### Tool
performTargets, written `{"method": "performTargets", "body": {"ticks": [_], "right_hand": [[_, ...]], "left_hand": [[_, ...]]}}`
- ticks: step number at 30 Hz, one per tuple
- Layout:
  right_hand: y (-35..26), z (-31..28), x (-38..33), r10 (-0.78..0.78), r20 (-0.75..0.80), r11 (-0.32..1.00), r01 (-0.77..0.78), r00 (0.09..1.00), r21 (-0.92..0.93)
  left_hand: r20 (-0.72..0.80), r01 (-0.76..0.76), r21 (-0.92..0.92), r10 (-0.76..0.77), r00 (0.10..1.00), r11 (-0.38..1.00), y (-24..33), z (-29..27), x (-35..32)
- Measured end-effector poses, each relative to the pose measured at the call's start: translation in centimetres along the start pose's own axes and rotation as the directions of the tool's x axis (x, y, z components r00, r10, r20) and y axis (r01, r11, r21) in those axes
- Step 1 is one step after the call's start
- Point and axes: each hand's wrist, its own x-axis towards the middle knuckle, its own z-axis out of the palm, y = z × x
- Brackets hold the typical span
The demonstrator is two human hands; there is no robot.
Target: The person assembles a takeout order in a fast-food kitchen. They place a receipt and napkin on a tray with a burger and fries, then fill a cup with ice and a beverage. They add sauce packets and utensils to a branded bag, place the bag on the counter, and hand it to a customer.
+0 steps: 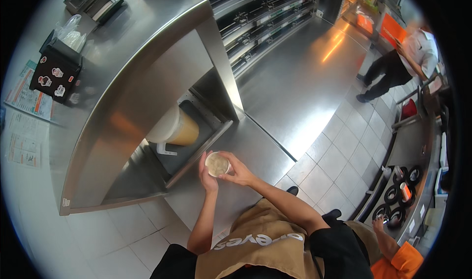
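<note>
Both my hands are around a small round cup (218,165) with a white rim, held over the steel counter. Pale, cream-coloured content, or a translucent lid over it, shows at its top; I cannot tell which. My left hand (208,178) cradles the cup's left side, fingers pointing up along it. From the right, my right hand (239,171) grips its side with curled fingers. Just beyond the cup, a large tub (186,130) with yellowish content and a whitish top stands on a dark tray (209,124) under the steel shelf. A white handle (165,150) sticks out beside the tub.
The steel shelf's edge (140,45) rises on the left, bearing a black box with stickers (58,70). A long steel counter (290,68) runs to the far right. One person (410,53) stands there with an orange board; another's orange sleeve (400,262) is near, beside black round items (393,195).
</note>
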Motion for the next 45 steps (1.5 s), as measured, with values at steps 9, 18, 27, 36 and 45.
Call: {"method": "performTargets", "body": {"ticks": [9, 18, 27, 36, 45], "right_hand": [[2.8, 1.5, -0.4, -0.103, -0.078, 0.992, 0.108, 0.992, 0.063], [3.2, 1.1, -0.4, -0.044, 0.006, 0.981, 0.042, 0.999, 0.19], [2.9, 0.5, -0.2, -0.105, 0.024, 0.987, 0.101, 0.994, 0.125], [3.5, -1.6, -2.4, -0.09, -0.108, 0.962, 0.059, 0.99, -0.267], [1.4, -11.4, -14.7, 0.365, -0.408, 0.918, -0.395, 0.837, 0.01]], "left_hand": [[0.028, -0.1, 0.234, 0.096, 0.995, 0.967, -3.2, -2.6, 0.1], [-0.085, -0.238, 0.409, 0.296, 0.951, 0.881, -8.4, -4.7, -0.8], [0.051, -0.332, 0.52, 0.359, 0.932, 0.787, -5.9, -3.3, -1.3], [0.178, -0.171, 0.371, 0.111, 0.978, 0.913, -0.6, 0.4, -5.6], [-0.104, 0.229, 0.46, -0.204, 0.973, 0.858, -9.9, -1.0, -10.5]]}}
